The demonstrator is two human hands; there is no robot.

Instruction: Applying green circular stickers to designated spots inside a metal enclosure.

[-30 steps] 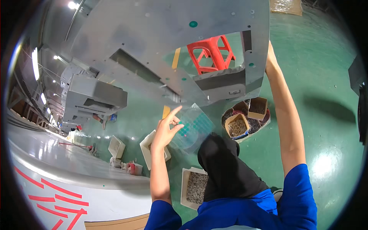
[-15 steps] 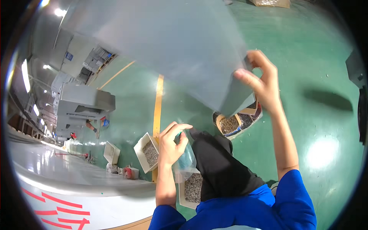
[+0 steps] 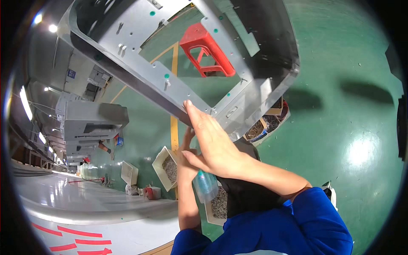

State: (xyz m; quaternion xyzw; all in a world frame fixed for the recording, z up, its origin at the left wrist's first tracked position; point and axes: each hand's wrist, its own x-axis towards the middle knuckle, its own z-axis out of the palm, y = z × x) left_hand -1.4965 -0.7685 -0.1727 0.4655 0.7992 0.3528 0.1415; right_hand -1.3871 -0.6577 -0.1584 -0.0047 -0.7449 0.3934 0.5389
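Note:
A large grey metal casing (image 3: 127, 61) with rounded corners, cut-outs, studs and green dots fills the top of the view, its open inside facing me. My right hand (image 3: 214, 146) reaches across to the left. Its fingers lie straight and flat together against the casing's lower edge, the thumb spread apart. Partly behind it, my left hand (image 3: 183, 168) is raised close to the same edge; most of its fingers are hidden. A teal translucent bottle (image 3: 205, 185) is right below the hands. Whether my left hand grips it does not show.
Beyond the casing a red plastic stool (image 3: 202, 46) stands on the green floor. White bins of small parts (image 3: 165, 168) and a cardboard-divided container (image 3: 263, 127) are near my legs. A white table (image 3: 106, 204) with red tape strips lies to the left.
The casing has turned from its plain grey outer face to its open inner side. My right hand has left the right-hand corner and crossed left, beside my left hand.

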